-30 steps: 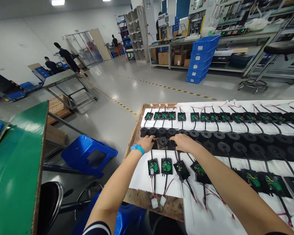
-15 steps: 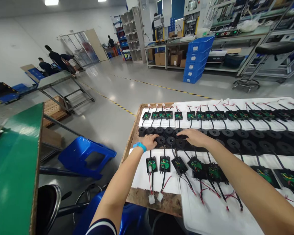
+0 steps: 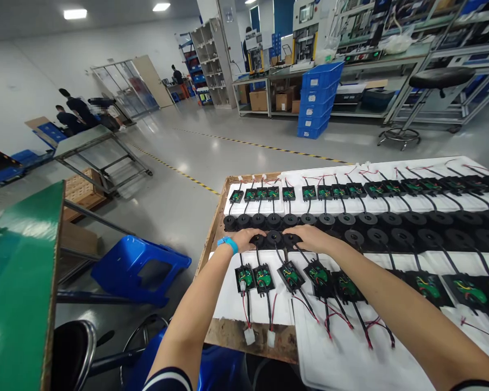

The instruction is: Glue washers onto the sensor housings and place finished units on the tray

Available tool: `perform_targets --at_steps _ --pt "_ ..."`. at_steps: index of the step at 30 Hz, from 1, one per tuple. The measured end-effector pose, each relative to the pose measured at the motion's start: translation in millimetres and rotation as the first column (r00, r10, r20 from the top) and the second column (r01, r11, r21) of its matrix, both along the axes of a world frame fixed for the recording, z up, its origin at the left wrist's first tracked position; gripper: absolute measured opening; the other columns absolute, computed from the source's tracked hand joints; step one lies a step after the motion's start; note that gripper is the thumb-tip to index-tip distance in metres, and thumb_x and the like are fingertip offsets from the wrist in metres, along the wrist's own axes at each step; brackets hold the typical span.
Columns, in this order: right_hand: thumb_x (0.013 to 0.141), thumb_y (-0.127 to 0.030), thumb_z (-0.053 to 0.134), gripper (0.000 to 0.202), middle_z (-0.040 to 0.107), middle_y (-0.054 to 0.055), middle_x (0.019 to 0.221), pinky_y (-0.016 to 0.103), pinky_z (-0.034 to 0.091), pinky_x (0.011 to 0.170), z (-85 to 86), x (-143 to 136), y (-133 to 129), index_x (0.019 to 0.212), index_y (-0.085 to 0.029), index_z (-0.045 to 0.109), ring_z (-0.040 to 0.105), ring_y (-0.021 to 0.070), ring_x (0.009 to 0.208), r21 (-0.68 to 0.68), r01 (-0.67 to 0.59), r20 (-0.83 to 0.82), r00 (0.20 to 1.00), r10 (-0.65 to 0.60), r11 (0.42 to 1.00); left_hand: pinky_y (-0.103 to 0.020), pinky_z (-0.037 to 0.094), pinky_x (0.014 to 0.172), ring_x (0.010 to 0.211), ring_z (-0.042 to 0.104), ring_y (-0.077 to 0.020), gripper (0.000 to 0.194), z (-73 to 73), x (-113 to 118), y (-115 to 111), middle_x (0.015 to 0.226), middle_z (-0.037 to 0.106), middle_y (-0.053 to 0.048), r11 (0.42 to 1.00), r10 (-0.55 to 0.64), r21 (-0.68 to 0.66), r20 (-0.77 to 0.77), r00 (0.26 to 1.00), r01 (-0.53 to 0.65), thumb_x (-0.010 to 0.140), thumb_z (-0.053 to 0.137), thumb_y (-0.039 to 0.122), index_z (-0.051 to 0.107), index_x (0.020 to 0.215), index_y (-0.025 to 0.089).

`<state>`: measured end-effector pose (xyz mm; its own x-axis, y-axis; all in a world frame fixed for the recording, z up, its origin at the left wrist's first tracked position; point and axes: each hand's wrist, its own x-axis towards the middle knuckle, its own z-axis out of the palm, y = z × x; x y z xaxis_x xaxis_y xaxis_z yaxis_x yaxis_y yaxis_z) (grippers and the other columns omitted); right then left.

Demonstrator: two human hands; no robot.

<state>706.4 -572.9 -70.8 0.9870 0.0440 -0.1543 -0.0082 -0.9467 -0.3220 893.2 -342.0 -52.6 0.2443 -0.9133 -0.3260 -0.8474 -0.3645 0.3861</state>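
Two rows of thick black round discs with centre holes run side by side along the table, cabled to green circuit boards in black housings. My left hand [image 3: 248, 239], with a blue wristband, has its fingers bent over a near-row black disc [image 3: 258, 239]. My right hand [image 3: 309, 238] reaches in from the other side, its fingers on another black disc [image 3: 292, 239]. One disc [image 3: 274, 237] sits between the two hands. Nearer me lie circuit boards [image 3: 263, 278] with black cables and red-and-black leads. My thumbs are mostly hidden.
White foam sheets [image 3: 334, 353] lie under the boards on a wooden-edged table [image 3: 252, 336]. To the left are a blue plastic stool [image 3: 126, 260] and a green-topped table [image 3: 20, 277]. Stacked blue crates [image 3: 318, 100] stand across the aisle. Several people are in the far left background.
My right hand has come back from the far row to the near-row discs. My left hand has shifted slightly toward me. The second near board has tilted and its white connector has swung right.
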Motion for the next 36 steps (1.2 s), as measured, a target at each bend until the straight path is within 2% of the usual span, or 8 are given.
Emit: perform_targets --at_steps 8,14,18,21,25,27,31,36 --pt "0.103 -0.04 0.07 0.035 0.065 0.01 0.128 0.049 0.058 0.096 -8.8 4 13 0.129 -0.018 0.064 0.067 0.0261 0.109 -0.098 0.138 0.009 0.99 -0.138 0.986 -0.054 0.055 0.106 0.127 0.061 -0.0296 0.047 -7.8 0 23 0.147 0.056 -0.013 0.945 0.327 -0.06 0.141 0.934 -0.321 0.101 0.066 0.04 0.056 0.142 0.02" --pt "0.102 -0.038 0.069 0.041 0.059 0.011 0.141 0.056 0.05 0.107 16.2 -19 12 0.137 -0.019 0.06 0.06 0.0305 0.124 -0.06 0.187 0.09 0.979 -0.181 0.981 -0.054 0.05 0.111 0.133 0.057 -0.03 0.043 0.3 -23 32 0.148 0.056 -0.014 0.93 0.363 -0.133 0.207 0.908 -0.342 0.103 0.061 0.04 0.057 0.141 0.021" --pt "0.102 -0.037 0.062 0.046 0.062 0.012 0.135 0.046 0.053 0.099 34.8 -76 22 0.145 -0.023 0.053 0.06 0.0314 0.122 -0.053 0.253 0.14 0.96 -0.244 0.966 -0.061 0.041 0.113 0.14 0.048 -0.0371 0.052 16.5 -71 25 0.149 0.053 -0.019 0.925 0.371 -0.194 0.283 0.884 -0.326 0.104 0.051 0.047 0.051 0.149 0.02" --pt "0.087 -0.038 0.076 0.064 0.064 0.013 0.129 0.043 0.056 0.083 32.5 -113 42 0.145 -0.026 0.053 0.063 0.0359 0.112 -0.069 0.256 0.105 0.963 -0.248 0.964 -0.059 0.039 0.11 0.126 0.055 -0.0376 0.076 19.9 -127 15 0.135 0.063 -0.016 0.964 0.241 -0.182 0.281 0.929 -0.195 0.088 0.068 0.066 0.052 0.15 0.024" --pt "0.082 -0.02 0.067 0.066 0.064 0.011 0.125 0.034 0.051 0.07 23.6 -122 66 0.146 -0.026 0.051 0.067 0.0319 0.102 -0.085 0.28 0.084 0.958 -0.273 0.956 -0.06 0.037 0.109 0.118 0.058 -0.0403 0.085 16.8 -170 2 0.123 0.069 -0.021 0.985 0.136 -0.135 0.269 0.953 -0.102 0.077 0.079 0.062 0.059 0.143 0.011" --pt "0.084 -0.018 0.061 0.063 0.062 0.012 0.128 0.031 0.048 0.068 23.2 -117 73 0.145 -0.025 0.05 0.068 0.0288 0.098 -0.087 0.306 0.102 0.949 -0.297 0.948 -0.057 0.039 0.109 0.117 0.059 -0.04 0.079 17.4 -165 3 0.119 0.071 -0.021 0.99 0.105 -0.118 0.254 0.962 -0.077 0.076 0.08 0.057 0.063 0.136 0.009" --pt "0.097 -0.03 0.057 0.04 0.06 0.013 0.13 0.031 0.048 0.066 22.0 -109 88 0.137 -0.022 0.055 0.067 0.0214 0.084 -0.085 0.321 0.138 0.941 -0.307 0.943 -0.044 0.044 0.109 0.12 0.061 -0.0327 0.081 24.0 -131 20 0.126 0.072 -0.012 0.996 0.023 -0.087 0.183 0.983 -0.007 0.074 0.082 0.054 0.06 0.143 0.019" --pt "0.101 -0.043 0.067 0.026 0.067 0.008 0.108 0.042 0.053 0.09 5.7 -111 104 0.109 -0.018 0.066 0.064 0.0238 0.099 -0.137 0.234 0.131 0.967 -0.217 0.963 -0.05 0.04 0.114 0.131 0.057 -0.0376 0.084 24.0 -110 36 0.137 0.069 -0.012 0.999 -0.035 -0.031 0.135 0.99 0.039 0.075 0.081 0.051 0.055 0.151 0.027"
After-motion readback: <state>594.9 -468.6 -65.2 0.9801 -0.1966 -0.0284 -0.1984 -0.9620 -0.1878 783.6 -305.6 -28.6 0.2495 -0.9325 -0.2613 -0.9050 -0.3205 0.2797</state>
